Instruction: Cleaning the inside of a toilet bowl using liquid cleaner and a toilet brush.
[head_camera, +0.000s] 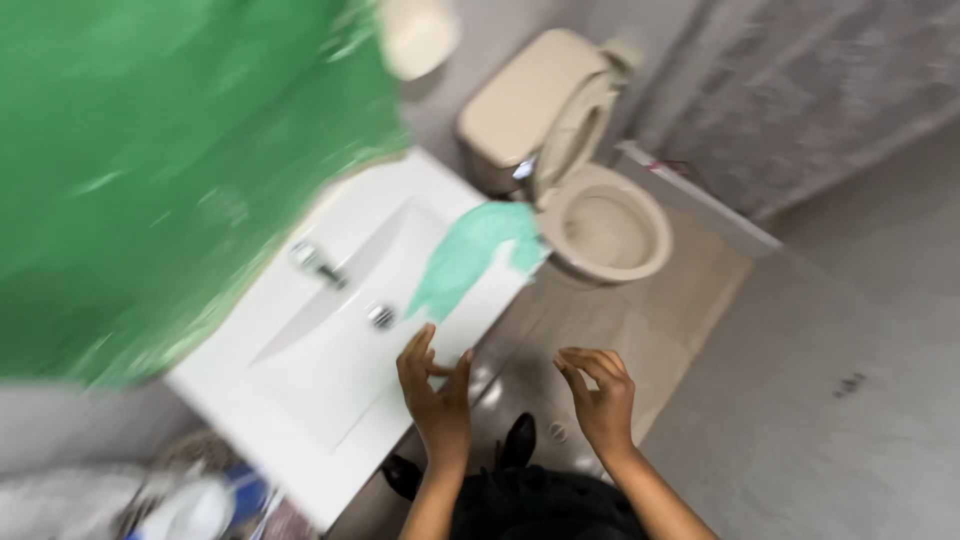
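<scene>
I look down on a white bathroom sink (300, 390) with a chrome tap (318, 264) and a round drain (380, 316). A light green cloth (467, 256) lies over the sink's right rim. My left hand (436, 388) hovers just below the cloth at the sink's front edge, fingers spread, holding nothing. My right hand (597, 392) floats over the floor to the right, fingers curled loosely, also holding nothing. The picture is motion-blurred.
A beige toilet (600, 225) with its lid up stands beyond the sink. A grey patterned curtain (800, 90) hangs at the top right. A green area (170, 170) fills the upper left. Blurred clutter (190, 500) sits at the bottom left. Grey floor tiles (800, 400) spread right.
</scene>
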